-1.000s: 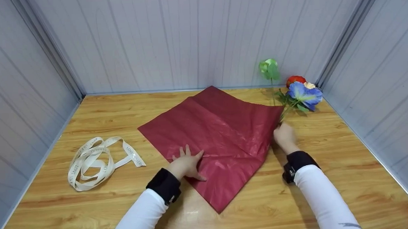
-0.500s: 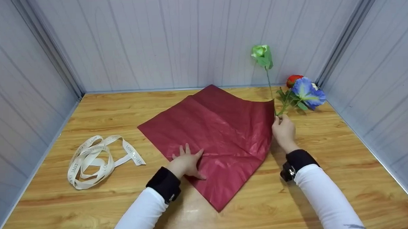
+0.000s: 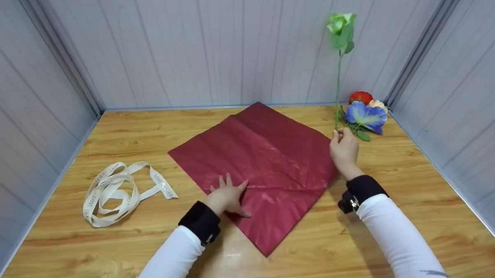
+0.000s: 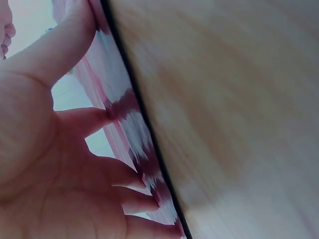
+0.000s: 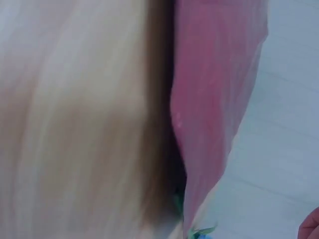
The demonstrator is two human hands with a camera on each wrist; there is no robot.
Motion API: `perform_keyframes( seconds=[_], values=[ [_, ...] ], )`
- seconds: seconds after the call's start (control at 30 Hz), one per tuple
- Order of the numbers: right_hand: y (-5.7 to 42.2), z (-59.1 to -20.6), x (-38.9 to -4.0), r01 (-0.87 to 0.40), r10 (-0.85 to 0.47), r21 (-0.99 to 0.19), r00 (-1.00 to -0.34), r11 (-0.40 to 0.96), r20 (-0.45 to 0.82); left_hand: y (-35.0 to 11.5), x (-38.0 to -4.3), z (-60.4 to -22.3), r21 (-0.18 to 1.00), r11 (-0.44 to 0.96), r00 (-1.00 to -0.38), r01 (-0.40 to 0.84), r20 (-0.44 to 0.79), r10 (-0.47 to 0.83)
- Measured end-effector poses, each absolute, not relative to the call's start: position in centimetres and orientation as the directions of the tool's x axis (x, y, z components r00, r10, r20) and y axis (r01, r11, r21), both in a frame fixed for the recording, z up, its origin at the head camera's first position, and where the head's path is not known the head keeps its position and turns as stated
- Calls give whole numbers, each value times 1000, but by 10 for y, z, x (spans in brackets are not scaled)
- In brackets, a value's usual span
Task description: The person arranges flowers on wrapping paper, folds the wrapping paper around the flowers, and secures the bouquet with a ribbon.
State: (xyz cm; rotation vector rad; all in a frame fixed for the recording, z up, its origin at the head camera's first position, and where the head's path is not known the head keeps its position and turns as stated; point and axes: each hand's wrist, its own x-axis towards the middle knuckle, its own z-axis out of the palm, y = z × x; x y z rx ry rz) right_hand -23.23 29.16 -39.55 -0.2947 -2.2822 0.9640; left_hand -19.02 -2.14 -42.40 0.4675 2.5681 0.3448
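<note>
A square of dark red wrapping paper (image 3: pixel 268 154) lies cornerwise on the wooden table. My left hand (image 3: pixel 228 199) rests on its lower left edge with fingers spread; the left wrist view shows the palm and straight fingertips (image 4: pixel 149 201) on the paper. At the paper's right corner my right hand (image 3: pixel 345 152) pinches the stem of a green artificial rose (image 3: pixel 341 28), held upright. Just behind that hand lie a blue flower (image 3: pixel 366 116), a red flower (image 3: pixel 360 97) and a peach flower (image 3: pixel 378 105). In the right wrist view only a bit of hand (image 5: pixel 310 226) shows.
A loose coil of cream ribbon (image 3: pixel 109 197) with printed letters lies on the left of the table (image 3: pixel 70 252). Panel walls close in the back (image 3: pixel 166 55) and both sides. The flowers lie near the back right corner.
My right hand has raised the green rose and moved slightly up the view. The paper's right corner, lifted before, has dropped down. The blue flower has shifted a little left. My left hand stays put.
</note>
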Motion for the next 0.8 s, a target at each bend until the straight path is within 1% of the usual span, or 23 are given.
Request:
perform_keyframes(
  seconds=[0.2, 0.3, 0.53, 0.8],
  values=[
    [271, -384, -237, -147, 348, -663, -757, 734, 553, -20, -190, -424, 311, 911, -816, 270, -428, 388],
    [257, -379, -240, -185, 305, -648, -766, 739, 566, -20, -190, -424, 304, 915, -818, 266, -431, 382],
    [225, -380, -248, -162, 250, -672, -845, 722, 472, -19, -192, -424, 299, 917, -816, 263, -438, 377],
    [205, -408, -252, -81, 224, -645, -898, 760, 378, -19, -190, -426, 294, 920, -811, 257, -452, 371]
  ],
)
